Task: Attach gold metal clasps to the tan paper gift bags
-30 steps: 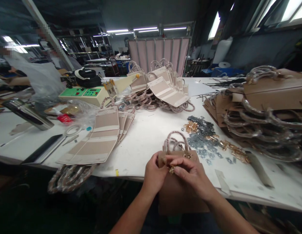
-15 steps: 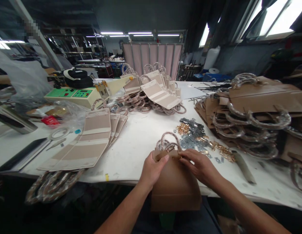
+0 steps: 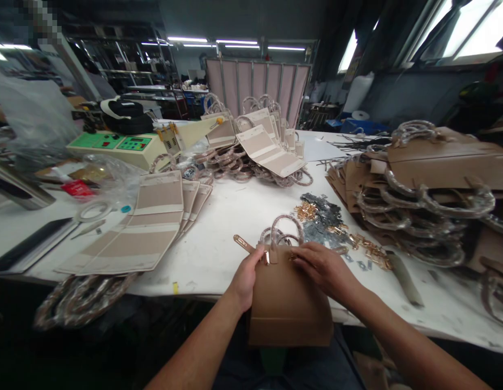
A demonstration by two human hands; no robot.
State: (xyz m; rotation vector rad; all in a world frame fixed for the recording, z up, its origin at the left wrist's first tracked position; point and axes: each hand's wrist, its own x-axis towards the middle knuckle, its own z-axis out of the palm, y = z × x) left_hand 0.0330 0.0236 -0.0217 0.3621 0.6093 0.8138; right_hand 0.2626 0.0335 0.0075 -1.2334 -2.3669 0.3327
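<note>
One left hand [image 3: 246,279] is clamping a bag [image 3: 289,306]; the right hand [image 3: 326,269], apart, is touching its top, grip unclear. Steady holding is likely helping the clasp [image 3: 267,258] sit straight

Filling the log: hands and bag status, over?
Left hand holds brown bag, upper left. Right hand at its upper right. Handles up; metal pieces heaped beyond.
</note>
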